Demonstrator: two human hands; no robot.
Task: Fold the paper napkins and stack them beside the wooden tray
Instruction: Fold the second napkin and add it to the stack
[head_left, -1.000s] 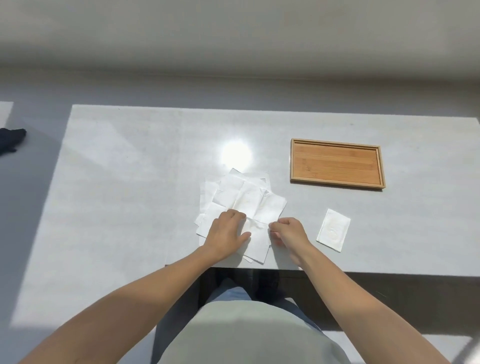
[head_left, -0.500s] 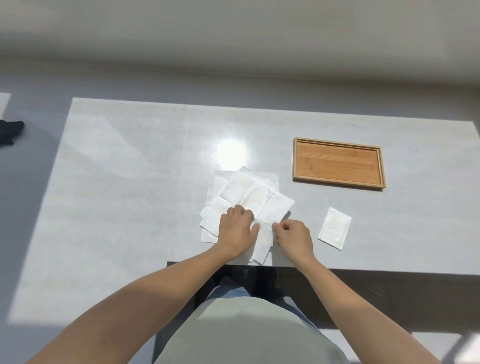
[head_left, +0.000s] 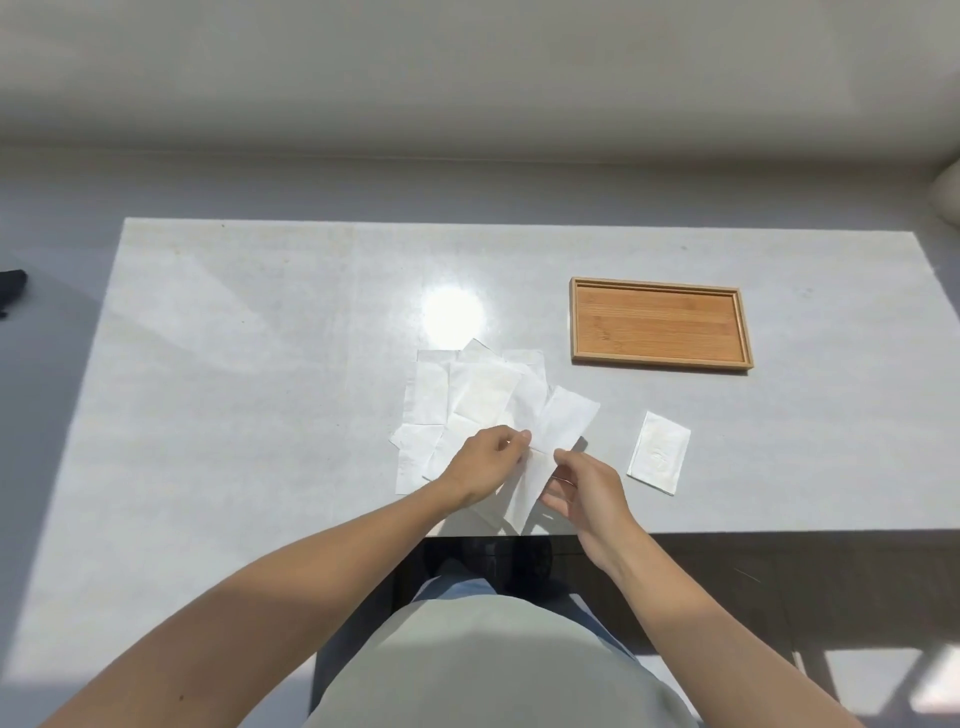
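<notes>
The folding step is in hand: 1 napkin (head_left: 540, 457) is pinched at its middle by the fingertips of the left hand (head_left: 480, 462) and the right hand (head_left: 587, 486), above the loose pile (head_left: 457, 400) near the table's (head_left: 260, 364) front edge. 1 folded napkin (head_left: 658, 452) already lies near the wooden tray (head_left: 661, 323), apart from it. Next, the halves probably must be brought together with edges aligned, then pressed flat.

Sunlit room, bare white table (head_left: 260, 389)

left hand (head_left: 483, 460) + right hand (head_left: 589, 486) | now lifting napkin (head_left: 535, 467) off pile (head_left: 457, 410)
</notes>
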